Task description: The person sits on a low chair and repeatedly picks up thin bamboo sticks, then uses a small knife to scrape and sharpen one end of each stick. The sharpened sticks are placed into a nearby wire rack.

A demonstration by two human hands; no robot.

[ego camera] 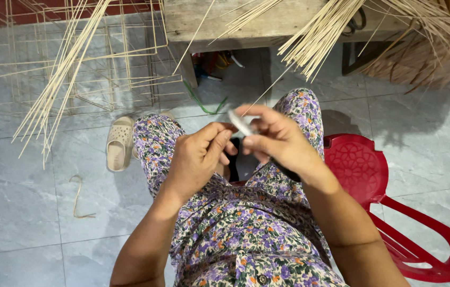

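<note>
The person sits with both hands raised over the lap, and the work looks to be at an early or in-between stage. The right hand (278,141) is closed, fingers curled around a small whitish strip (241,124) with a dark handle-like part (287,172) running back under the palm; it may be a small knife, though I cannot tell for sure. The left hand (198,157) is curled too, its thumb and fingertips meeting at the strip's lower end, just beside the right hand. A single thin stick (267,90) seems to run up and away from the hands. Finished work stands on the floor (23,202): open box-like frames (92,58) of thin sticks at upper left. Much is left: loose bundles of sticks (57,79) lean there, and more sticks (320,32) lie over the table (198,21).
</note>
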